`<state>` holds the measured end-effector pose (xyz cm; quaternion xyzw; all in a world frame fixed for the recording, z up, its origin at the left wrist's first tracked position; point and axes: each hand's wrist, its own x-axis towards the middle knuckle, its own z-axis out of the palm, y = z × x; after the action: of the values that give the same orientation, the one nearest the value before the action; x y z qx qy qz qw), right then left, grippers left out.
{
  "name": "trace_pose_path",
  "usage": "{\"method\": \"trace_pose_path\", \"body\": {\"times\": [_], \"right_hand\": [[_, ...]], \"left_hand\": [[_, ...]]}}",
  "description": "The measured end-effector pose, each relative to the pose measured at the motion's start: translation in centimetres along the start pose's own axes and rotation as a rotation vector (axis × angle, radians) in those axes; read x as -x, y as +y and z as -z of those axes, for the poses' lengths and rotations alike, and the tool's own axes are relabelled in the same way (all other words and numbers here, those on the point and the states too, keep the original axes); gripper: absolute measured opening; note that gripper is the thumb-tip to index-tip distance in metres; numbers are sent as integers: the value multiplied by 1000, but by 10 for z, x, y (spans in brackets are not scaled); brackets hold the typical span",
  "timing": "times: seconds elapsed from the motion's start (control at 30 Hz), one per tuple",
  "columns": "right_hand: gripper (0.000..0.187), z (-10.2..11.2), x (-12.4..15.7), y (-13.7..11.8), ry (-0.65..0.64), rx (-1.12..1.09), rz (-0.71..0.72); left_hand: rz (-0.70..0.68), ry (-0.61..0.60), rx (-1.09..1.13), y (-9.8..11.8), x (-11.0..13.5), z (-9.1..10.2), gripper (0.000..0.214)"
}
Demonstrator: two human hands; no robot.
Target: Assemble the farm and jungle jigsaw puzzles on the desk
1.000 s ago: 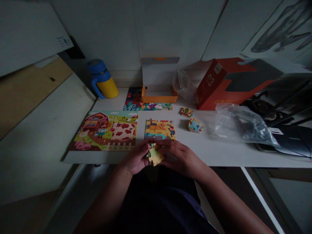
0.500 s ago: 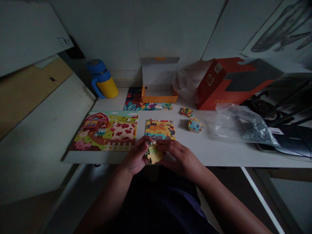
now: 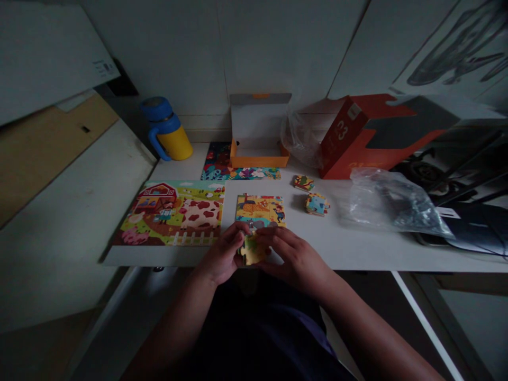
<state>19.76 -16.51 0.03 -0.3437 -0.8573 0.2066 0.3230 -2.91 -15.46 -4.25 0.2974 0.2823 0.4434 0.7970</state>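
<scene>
Both of my hands meet at the table's front edge around a yellow-green jigsaw puzzle piece (image 3: pixel 253 251); other pieces may lie beneath it, but I cannot tell. My left hand (image 3: pixel 224 256) pinches its left side. The fingers of my right hand (image 3: pixel 293 257) curl over its right side. Just beyond my fingers lies a partly joined animal puzzle (image 3: pixel 260 209), its near part hidden by the hands. To its right sit a stack of puzzle pieces with a blue animal on top (image 3: pixel 317 203) and a smaller pile of pieces (image 3: pixel 304 182).
A farm picture with a cow (image 3: pixel 174 214) lies at left. Behind stand a blue and yellow flask (image 3: pixel 170 135), an open orange box (image 3: pixel 260 160) on a dark picture sheet (image 3: pixel 216 159), and a tall red box (image 3: pixel 345 137). Clear plastic bags (image 3: pixel 391 203) lie at right.
The puzzle piece has turned slightly between my fingers. Both hands stay in nearly the same place, and the things on the table have not moved.
</scene>
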Motion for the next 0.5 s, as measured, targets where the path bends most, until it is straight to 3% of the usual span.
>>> {"method": "trace_pose_path", "body": {"times": [0.33,0.4,0.5], "right_hand": [[52,8,1,1,-53,40,4],[51,18,2,9,-12,61,-11],[49,50,3,31,90,176,-85]], "left_hand": [[50,26,-4,1,-2,-3,30],[68,29,48,1,-3,-2,34],[106,-38,114,2,-5,0,39]]}}
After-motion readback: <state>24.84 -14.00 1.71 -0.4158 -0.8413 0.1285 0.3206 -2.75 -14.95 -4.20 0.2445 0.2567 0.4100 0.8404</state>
